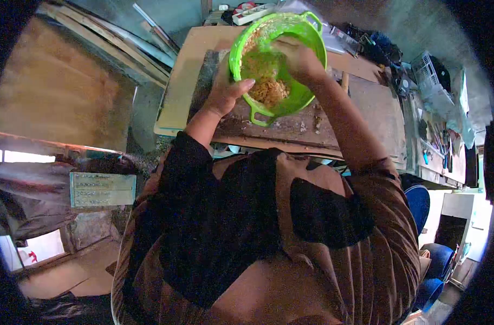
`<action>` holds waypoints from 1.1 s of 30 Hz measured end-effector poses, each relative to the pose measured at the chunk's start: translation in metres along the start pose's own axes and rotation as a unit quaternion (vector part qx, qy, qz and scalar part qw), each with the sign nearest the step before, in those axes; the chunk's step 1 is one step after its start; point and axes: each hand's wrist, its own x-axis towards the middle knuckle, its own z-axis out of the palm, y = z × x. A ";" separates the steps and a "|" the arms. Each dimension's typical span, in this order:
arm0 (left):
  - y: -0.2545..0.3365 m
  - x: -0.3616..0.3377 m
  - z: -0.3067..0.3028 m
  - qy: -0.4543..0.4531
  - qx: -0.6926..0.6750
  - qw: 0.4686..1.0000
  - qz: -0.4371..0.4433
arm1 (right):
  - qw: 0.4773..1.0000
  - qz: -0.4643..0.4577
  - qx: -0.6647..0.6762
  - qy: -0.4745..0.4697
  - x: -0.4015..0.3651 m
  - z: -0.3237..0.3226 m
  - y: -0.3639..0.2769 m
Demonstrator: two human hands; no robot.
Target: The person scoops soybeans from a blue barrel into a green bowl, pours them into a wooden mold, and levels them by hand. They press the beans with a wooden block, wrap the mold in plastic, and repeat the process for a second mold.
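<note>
A bright green plastic bowl [310, 39] with two loop handles is tilted over the worktable. A clump of tan, crumbly mixture [270, 93] lies in its near part, and pale residue coats the far left wall. My left hand [225, 89] is closed on the bowl's left rim, its thumb over the edge and the other fingers hidden behind the outside wall. Inside the bowl, against the upper wall, is my right hand [298, 59]. Its fingers are blurred, so I cannot tell whether they hold anything.
Under the bowl, a dark stained board [241, 127] with crumbs lies on the wooden table [190, 54]. Wood strips [106, 40] lean at the left. At the right are a white crate [434, 81] and a shelf with several hand tools [439, 141].
</note>
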 end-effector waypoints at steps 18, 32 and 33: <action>-0.004 0.010 0.039 0.095 0.146 0.984 0.029 | 0.842 0.336 0.421 0.001 -0.053 0.076 -0.058; -0.023 -0.028 0.041 0.123 -0.134 0.963 -0.201 | 0.329 0.449 0.810 0.186 -0.034 0.043 -0.059; -0.023 -0.027 0.042 0.182 -0.129 0.957 -0.187 | 0.337 0.447 0.805 0.196 -0.035 0.045 -0.051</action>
